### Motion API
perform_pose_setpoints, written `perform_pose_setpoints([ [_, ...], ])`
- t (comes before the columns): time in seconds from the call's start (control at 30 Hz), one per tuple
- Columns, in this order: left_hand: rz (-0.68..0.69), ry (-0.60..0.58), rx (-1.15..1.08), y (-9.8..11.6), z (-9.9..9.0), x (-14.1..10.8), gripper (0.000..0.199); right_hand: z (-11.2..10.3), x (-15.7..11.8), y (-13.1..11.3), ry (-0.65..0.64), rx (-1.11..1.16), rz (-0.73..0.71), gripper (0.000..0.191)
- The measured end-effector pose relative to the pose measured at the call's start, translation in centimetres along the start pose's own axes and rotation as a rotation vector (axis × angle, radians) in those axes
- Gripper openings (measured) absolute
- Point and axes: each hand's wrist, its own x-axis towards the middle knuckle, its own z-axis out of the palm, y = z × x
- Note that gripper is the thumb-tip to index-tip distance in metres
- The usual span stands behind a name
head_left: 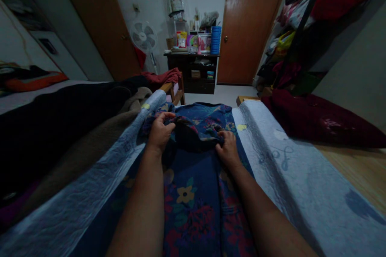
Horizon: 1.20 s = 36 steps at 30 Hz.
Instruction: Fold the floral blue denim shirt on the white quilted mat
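Left hand: pinching floral garment's bunched fabric
Right hand: pinching its folded edge
Garment: atop pale-blue bedcover

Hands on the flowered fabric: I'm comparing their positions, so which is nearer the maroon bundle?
The right hand, gripping the flowered fabric on its right side, is nearer the maroon bundle. The left hand grips the other side, toward the black cloth.

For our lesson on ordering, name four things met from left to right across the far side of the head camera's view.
White standing fan, dark wooden cabinet, brown wooden door with round knob, bright red hanging cloth.
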Motion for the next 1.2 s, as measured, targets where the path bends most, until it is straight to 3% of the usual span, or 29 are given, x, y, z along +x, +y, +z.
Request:
perform_pose_setpoints([
  [0.1,0.038,-0.041,-0.035,0.7,-0.2,-0.2,0.04,-0.2,-0.1,-0.5,-0.035,-0.004,-0.05,0.031],
  [0.2,0.076,-0.004,0.045,1.3,-0.8,-0.1,0.04,-0.4,0.0,-0.3,-0.015,-0.017,-0.025,0.022],
  [0.37,0.205,0.185,0.413,2.5,-2.2,0.0,0.027,-0.3,0.1,0.8,0.086,-0.07,0.089,0.018],
  [0.43,0.253,0.205,0.53,2.9,-2.4,-0.1,0.027,-0.2,0.1,1.1,0.08,-0.08,0.108,0.017],
  [0.6,0.205,0.211,0.638,3.4,-2.1,-0.3,0.023,-0.1,0.1,1.1,0.046,-0.106,0.134,0.016],
  [0.7,0.155,0.229,0.55,3.7,-2.3,-0.3,0.024,-0.1,0.1,0.9,0.043,-0.09,0.142,0.017],
  [0.8,0.06,0.047,0.353,4.2,-2.9,-0.6,0.038,-0.3,0.3,0.6,0.045,-0.004,0.133,0.017],
  [0.93,-0.121,-0.54,0.24,4.9,-3.2,-1.4,0.044,-0.7,0.4,0.2,0.004,0.221,0.096,0.015],
  [1.0,-0.164,-0.713,0.218,4.5,-2.7,-1.6,0.046,-0.8,0.4,0.0,-0.005,0.299,0.111,0.018],
  [1.03,-0.163,-0.73,0.221,4.1,-2.3,-1.5,0.049,-0.9,0.5,-0.1,-0.001,0.312,0.125,0.019],
  [1.2,-0.185,-0.602,0.442,0.4,-0.6,-0.8,0.049,-0.7,0.5,-0.2,0.037,0.127,0.162,0.014],
])
